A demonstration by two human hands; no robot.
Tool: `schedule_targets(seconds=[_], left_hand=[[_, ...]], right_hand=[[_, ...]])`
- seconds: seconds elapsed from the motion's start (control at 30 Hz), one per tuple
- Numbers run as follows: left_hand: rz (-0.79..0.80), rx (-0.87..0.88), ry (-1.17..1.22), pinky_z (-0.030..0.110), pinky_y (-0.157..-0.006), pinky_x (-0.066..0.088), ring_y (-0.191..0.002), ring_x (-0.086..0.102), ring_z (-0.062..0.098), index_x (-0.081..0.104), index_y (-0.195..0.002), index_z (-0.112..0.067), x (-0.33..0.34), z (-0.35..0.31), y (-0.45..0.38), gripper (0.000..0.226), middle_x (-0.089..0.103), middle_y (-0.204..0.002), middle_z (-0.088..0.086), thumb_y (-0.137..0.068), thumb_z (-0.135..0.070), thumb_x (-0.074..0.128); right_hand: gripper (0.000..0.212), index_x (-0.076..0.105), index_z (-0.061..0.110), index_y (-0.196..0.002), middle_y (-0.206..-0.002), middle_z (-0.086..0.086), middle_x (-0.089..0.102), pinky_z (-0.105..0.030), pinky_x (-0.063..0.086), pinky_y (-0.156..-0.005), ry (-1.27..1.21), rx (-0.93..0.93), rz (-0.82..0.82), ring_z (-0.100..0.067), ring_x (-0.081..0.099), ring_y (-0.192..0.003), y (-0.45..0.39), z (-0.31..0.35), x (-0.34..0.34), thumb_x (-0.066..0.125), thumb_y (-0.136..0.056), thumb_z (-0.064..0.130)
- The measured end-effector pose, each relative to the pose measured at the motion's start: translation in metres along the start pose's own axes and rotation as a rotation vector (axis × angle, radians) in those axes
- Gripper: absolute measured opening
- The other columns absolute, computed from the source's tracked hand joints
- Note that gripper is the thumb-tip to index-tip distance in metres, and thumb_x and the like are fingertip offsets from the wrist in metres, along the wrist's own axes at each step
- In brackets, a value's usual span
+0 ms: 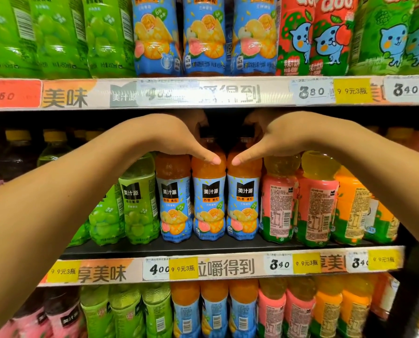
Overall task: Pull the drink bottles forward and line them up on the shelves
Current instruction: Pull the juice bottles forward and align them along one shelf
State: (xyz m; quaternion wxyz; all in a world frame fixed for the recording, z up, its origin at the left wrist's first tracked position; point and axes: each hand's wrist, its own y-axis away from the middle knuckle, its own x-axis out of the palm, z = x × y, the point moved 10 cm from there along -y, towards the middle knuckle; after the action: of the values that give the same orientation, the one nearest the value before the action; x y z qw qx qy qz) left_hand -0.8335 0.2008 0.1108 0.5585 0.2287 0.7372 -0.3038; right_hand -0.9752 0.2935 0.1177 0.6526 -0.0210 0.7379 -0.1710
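head view: both forearms reach into middle shelf [228, 250]
hidden: fingers behind bottle necks, caps barely visible
left hand [179, 137]: wraps left orange-juice plastic bottle with blue label [209, 191], thumb on shoulder
right hand [272, 137]: same on its right-hand twin bottle [244, 191]
bottles: touching, upright, near shelf front
shelf: dark deck, price-tag strip [228, 268]

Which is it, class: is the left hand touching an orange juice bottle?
Touching. The head view shows the left hand wrapped over the orange juice bottle, thumb pressed on its shoulder.
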Motion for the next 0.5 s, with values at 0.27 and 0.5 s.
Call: schedule_targets(seconds=[0.27, 0.5], left_hand=[[-0.149, 0.082, -0.108, 0.031, -0.093, 0.044, -0.115, 0.057, 0.023, 0.038, -0.142, -0.039, -0.008, -0.025, 0.007, 0.091, 0.06, -0.133, 0.001, -0.065, -0.084, 0.055], [-0.295, 0.309, 0.1, 0.018, -0.081, 0.044, -0.1, 0.058, 0.007, 0.059, -0.122, -0.036, -0.006, -0.089, 0.007, 0.044, 0.064, -0.112, -0.017, -0.085, -0.06, 0.06]], right_hand=[[0.071, 0.046, 0.031, -0.14, -0.124, 0.0, 0.063, -0.033, 0.047, -0.088, -0.101, -0.165, -0.203, -0.021, 0.057, -0.102, 0.016, -0.009, -0.019, 0.035, -0.086, 0.076], [0.047, 0.062, 0.016, -0.099, -0.091, -0.012, 0.068, -0.029, 0.039, -0.061, -0.03, -0.172, -0.274, -0.019, 0.055, -0.07, 0.044, -0.045, -0.026, 0.04, -0.096, 0.057]])
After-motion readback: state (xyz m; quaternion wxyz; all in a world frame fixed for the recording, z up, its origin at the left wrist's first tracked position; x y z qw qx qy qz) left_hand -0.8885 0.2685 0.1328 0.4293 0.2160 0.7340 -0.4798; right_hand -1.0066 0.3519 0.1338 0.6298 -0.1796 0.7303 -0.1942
